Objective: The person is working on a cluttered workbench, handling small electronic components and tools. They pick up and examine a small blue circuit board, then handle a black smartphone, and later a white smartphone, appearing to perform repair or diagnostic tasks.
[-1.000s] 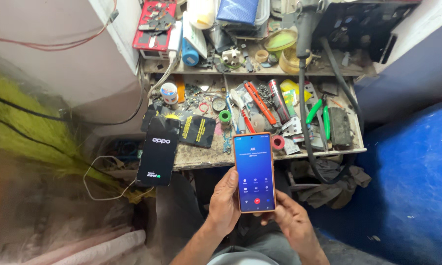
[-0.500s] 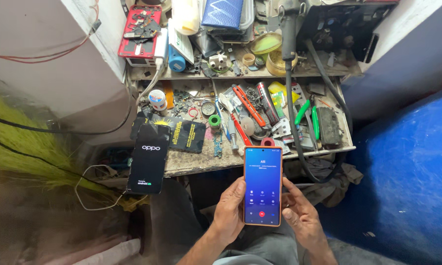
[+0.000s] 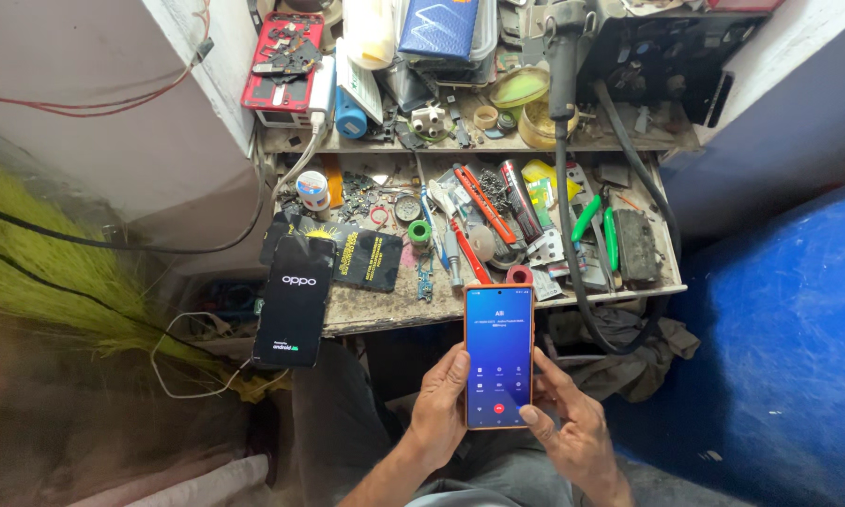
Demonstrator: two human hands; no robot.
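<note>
Since a second ago the lit phone (image 3: 498,357) has come lower and to the right in my view, off the counter edge and closer to my lap; the bench clutter now sits higher in view. Both hands have stayed on it throughout.

My left hand (image 3: 438,408) is curled round the phone's left edge and back, thumb lying along the orange case, fingers hidden behind it. My right hand (image 3: 568,422) steadies the lower right side, partly open, with the thumb tip bent in to the corner of the screen near the red round button. Phone is upright, screen facing me, blue with a row of small icons.

Ahead, the counter (image 3: 385,305) is crowded. A second phone (image 3: 294,300) with a dark screen hangs over its front left edge, a white cable (image 3: 174,361) looping below it. Just right of that lies a black card with yellow print (image 3: 366,258). Further right: a green tape roll (image 3: 419,231), red-handled cutters (image 3: 483,202), green-handled pliers (image 3: 596,225), and a thick black hose (image 3: 563,169) coming down from the shelf across the tools. On the shelf above, a red tray of small parts (image 3: 286,61) and a blue box (image 3: 438,28). Blue wall (image 3: 779,329) to my right
</note>
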